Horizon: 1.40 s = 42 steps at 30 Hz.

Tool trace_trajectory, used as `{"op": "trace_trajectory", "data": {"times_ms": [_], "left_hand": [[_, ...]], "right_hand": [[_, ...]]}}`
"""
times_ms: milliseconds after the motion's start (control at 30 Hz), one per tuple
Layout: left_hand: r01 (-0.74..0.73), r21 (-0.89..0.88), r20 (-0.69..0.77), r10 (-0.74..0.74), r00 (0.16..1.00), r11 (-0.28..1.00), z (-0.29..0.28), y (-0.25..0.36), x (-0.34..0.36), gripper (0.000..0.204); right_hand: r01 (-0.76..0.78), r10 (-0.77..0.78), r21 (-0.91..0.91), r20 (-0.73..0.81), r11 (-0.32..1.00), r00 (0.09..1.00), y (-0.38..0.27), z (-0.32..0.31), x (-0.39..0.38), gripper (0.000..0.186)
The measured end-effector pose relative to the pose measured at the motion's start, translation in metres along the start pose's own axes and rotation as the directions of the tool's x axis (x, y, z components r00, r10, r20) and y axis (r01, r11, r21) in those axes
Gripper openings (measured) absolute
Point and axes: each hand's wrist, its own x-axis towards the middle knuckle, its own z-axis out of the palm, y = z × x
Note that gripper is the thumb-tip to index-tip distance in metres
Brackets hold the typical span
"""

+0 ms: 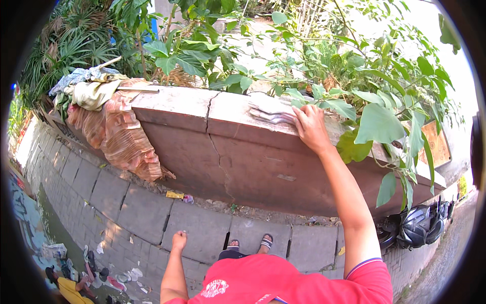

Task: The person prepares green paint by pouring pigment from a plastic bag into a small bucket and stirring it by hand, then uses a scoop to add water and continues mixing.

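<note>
Up at one o'clock, the right hand (310, 127) lies flat, pinning a pale folded cloth (269, 110) on the cracked reddish concrete planter wall (202, 131), while the left hand (178, 239) hangs loosely curled, empty, at six o'clock.

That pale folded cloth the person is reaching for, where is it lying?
In the head view the pale folded cloth lies on top of the cracked reddish wall, right of centre, under the right hand, beside the green leaves.

Our right hand (310, 127) reaches up toward one o'clock, arm straight, fingers flat. Our left hand (178, 240) hangs at six o'clock, loosely curled.
</note>
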Motion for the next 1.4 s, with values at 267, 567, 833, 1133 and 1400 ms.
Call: {"op": "trace_trajectory", "data": {"times_ms": [267,567,833,1133,1400], "left_hand": [[-0.169,-0.446,0.004,0.191,0.982,0.879,-0.006,0.126,-0.015,0.025],[-0.394,-0.857,-0.043,0.716,0.697,0.333,-0.102,0.406,-0.102,0.038],[-0.353,-0.775,0.101,0.654,0.75,0.524,-0.091,0.432,-0.1,0.034],[-0.156,-0.874,0.221,0.662,0.716,0.461,-0.08,0.421,-0.096,0.028],[-0.804,-0.295,-0.162,0.803,0.574,0.516,-0.1,0.425,-0.125,0.034]], "right_hand": [[-0.475,0.348,0.651,0.325,0.592,0.879,-0.053,-0.042,-0.001,0.022],[-0.727,0.097,0.682,0.731,-0.077,0.676,-0.111,-0.027,-0.076,0.03],[-0.76,0.089,0.647,0.762,-0.061,0.641,-0.125,-0.015,-0.108,0.031],[-0.722,0.076,0.684,0.73,-0.107,0.68,-0.126,0.0,-0.134,0.029],[-0.639,0.159,0.765,0.623,0.08,0.766,-0.151,0.025,-0.138,0.027]]}}
